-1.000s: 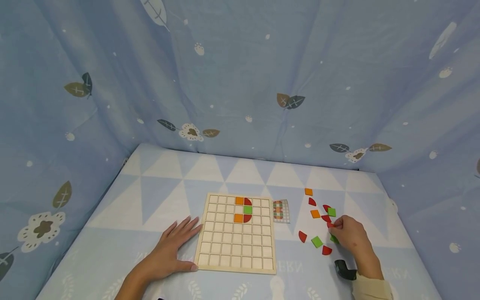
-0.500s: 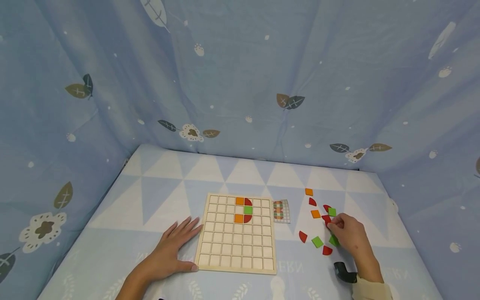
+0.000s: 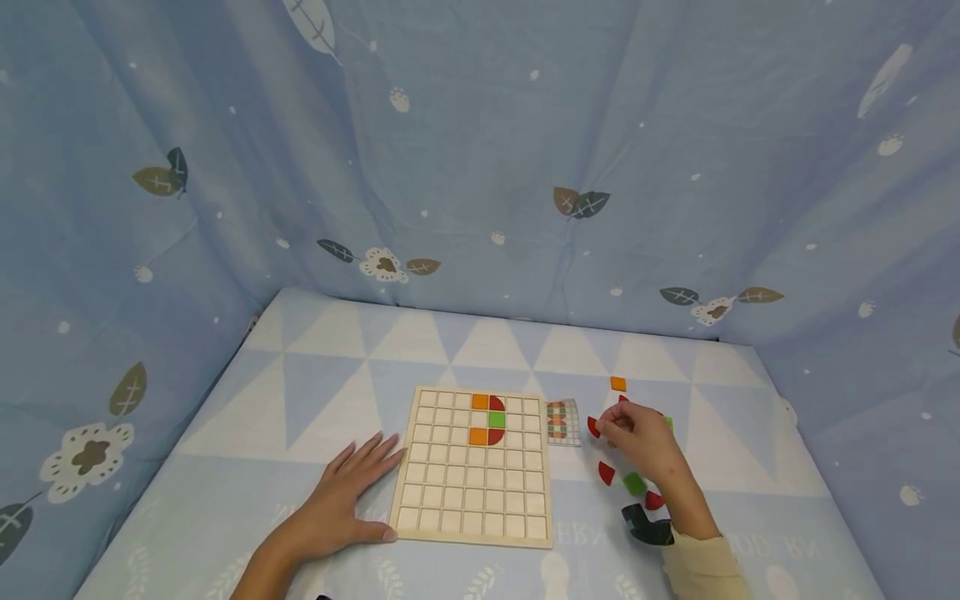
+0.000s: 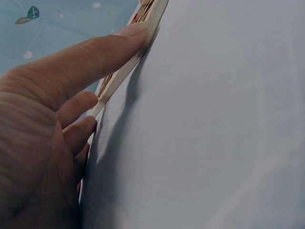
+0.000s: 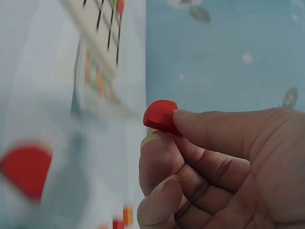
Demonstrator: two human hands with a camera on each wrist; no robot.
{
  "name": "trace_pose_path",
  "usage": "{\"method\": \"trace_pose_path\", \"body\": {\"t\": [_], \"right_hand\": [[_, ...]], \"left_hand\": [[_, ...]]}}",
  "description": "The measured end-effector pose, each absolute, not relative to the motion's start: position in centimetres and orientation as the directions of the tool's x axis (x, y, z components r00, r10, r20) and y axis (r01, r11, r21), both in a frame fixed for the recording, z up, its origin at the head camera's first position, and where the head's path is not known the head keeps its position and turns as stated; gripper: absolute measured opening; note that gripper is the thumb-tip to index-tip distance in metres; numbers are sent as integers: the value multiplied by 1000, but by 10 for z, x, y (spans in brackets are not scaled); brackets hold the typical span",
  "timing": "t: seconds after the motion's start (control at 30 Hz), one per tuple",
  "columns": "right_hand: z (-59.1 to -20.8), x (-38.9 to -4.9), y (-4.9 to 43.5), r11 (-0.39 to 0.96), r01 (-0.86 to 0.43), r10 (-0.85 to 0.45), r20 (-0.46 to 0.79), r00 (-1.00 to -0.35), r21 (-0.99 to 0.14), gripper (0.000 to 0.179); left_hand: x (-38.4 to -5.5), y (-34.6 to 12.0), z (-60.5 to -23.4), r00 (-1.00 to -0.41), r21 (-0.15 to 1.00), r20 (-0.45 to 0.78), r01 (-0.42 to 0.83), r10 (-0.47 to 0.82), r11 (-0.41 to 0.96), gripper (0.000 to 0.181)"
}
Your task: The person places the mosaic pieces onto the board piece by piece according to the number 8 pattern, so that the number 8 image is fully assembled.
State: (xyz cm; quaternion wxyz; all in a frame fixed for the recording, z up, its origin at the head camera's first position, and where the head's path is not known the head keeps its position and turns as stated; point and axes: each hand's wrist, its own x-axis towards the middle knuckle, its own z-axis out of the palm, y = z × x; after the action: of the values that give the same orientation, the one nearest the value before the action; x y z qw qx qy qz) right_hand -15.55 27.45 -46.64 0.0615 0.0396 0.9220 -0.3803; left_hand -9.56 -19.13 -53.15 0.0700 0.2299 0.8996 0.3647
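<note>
Between thumb and fingertips my right hand (image 3: 643, 440) pinches a red quarter-circle tile (image 5: 161, 116), held above the table just right of the pattern card (image 3: 564, 423). At the left edge of the wooden grid board (image 3: 474, 477), my left hand (image 3: 337, 507) rests with fingers spread; its thumb (image 4: 95, 59) touches the board's edge in the left wrist view. Near the board's top sit two orange squares (image 3: 478, 436), two red quarter-circles (image 3: 496, 436) and one green square (image 3: 497, 420), each in its own cell.
Loose tiles lie right of the card: an orange square (image 3: 618, 383), a red quarter-circle (image 3: 606, 472), a green square (image 3: 634, 484) and others partly hidden under my right hand. A black curved object (image 3: 647, 528) is beside my right wrist. Patterned curtains (image 3: 480, 167) surround the table.
My right hand has picked a red quarter-circle tile from the loose pile and moved left with it toward the card. The left hand has stayed in place.
</note>
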Motion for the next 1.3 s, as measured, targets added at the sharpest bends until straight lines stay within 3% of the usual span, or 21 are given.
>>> {"method": "trace_pose_path", "body": {"t": [0.4,0.77,1.03,1.3], "right_hand": [[-462,-184,190,659,-95,-230,-80,-970,-746,6],[-476,-198,129,604,-216,-438,-93,-894,-767,12],[-483,-202,107,615,-251,-474,-96,-875,-748,9],[-496,-196,102,656,-281,-456,-72,-887,-701,11]], "left_hand": [[-95,-192,-533,-883,678,47,372,467,634,106],[-96,-193,-534,-880,676,53,379,472,632,106],[-98,-192,-535,-882,672,17,359,471,648,105],[-97,-194,-536,-877,666,66,393,475,634,106]]}}
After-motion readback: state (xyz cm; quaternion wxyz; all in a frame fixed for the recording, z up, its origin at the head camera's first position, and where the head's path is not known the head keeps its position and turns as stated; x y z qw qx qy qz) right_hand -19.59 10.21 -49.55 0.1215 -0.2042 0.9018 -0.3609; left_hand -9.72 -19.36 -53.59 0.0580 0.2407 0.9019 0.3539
